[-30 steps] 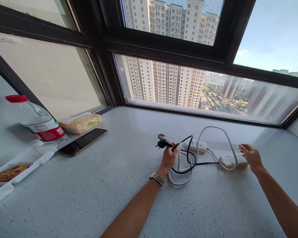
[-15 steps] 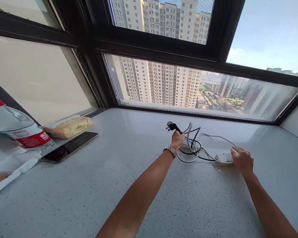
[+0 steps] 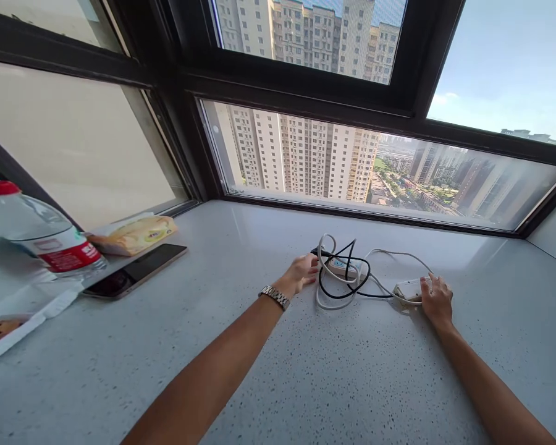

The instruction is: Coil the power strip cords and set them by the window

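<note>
On the speckled grey counter (image 3: 278, 371) lie a white power strip with blue sockets (image 3: 345, 267) and a second white power strip (image 3: 408, 288), tangled with black and white cables (image 3: 338, 287). My left hand (image 3: 302, 272), a metal watch on its wrist, lies low on the counter with fingers stretched toward a black plug (image 3: 315, 252) at the left end of the first strip. My right hand (image 3: 436, 301) rests on the right end of the second strip, fingers curled over it.
At the left stand a water bottle with a red cap (image 3: 32, 228), a dark phone (image 3: 134, 271), a yellow snack packet (image 3: 136, 233) and a white tray with cookies (image 3: 9, 321). A black-framed window (image 3: 306, 93) runs along the counter's far edge.
My left hand held the black plug raised above the cables; it has come down to the counter and the plug lies by the strip. My right hand moved onto the second strip's end.
</note>
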